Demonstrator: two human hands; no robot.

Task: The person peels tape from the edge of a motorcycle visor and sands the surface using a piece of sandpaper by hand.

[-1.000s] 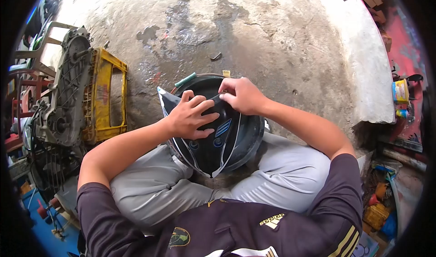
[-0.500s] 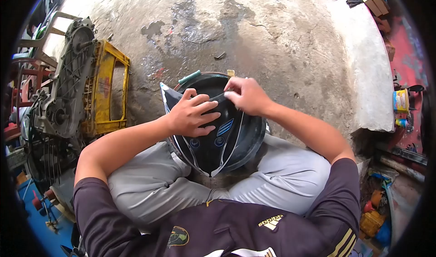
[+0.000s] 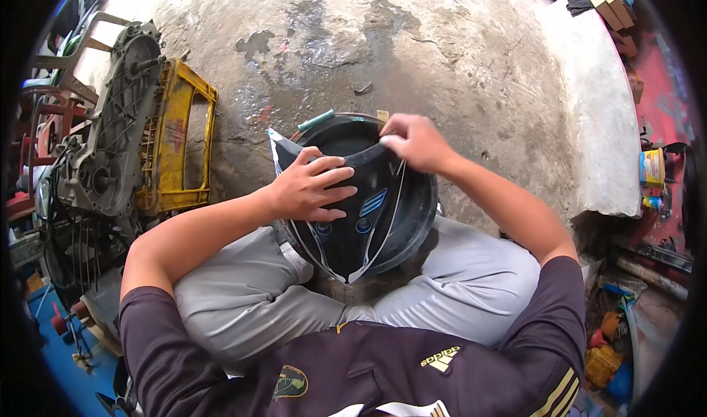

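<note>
A glossy black motorcycle fairing panel (image 3: 346, 244) with blue stripes and silver edging rests across a round black basin (image 3: 423, 229) between my legs. My left hand (image 3: 313, 188) lies on the panel's left part, fingers spread and pressing lightly on it. At the upper right edge of the panel is my right hand (image 3: 418, 144), its thumb and fingers pinched together and slightly blurred. Whatever sits between those fingers, if anything, is too small to make out. A teal strip (image 3: 317, 119) and a small yellowish piece (image 3: 382, 115) are on the basin's far rim.
To the left stand a yellow crate (image 3: 174, 137) and a grey engine casing (image 3: 118, 122). Wet patches mark the concrete floor (image 3: 479, 85). A raised white ledge (image 3: 589, 115) runs along the right, with a yellow tin (image 3: 652, 166) beyond it.
My right hand has shifted slightly right along the panel's upper edge. My left hand stays on the panel. The whole view has moved a little.
</note>
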